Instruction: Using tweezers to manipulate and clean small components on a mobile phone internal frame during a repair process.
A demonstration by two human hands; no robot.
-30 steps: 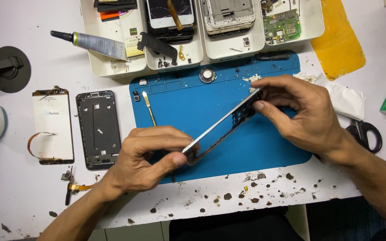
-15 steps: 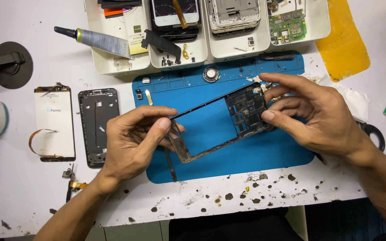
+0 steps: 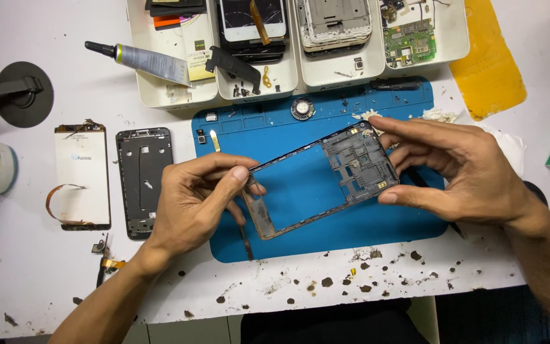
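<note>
Both hands hold a thin, dark plastic phone frame (image 3: 323, 181) above the blue rubber mat (image 3: 300, 127). The left hand (image 3: 192, 204) has its fingers clamped on the frame's lower-left corner; the right hand (image 3: 459, 172) has its fingers clamped on the upper-right end, where the frame is solid and ribbed. The rest is an open rectangle. The white counter (image 3: 27, 280) is scuffed and speckled with brown flecks. White trays (image 3: 160, 95) of phone parts stand behind the mat.
</note>
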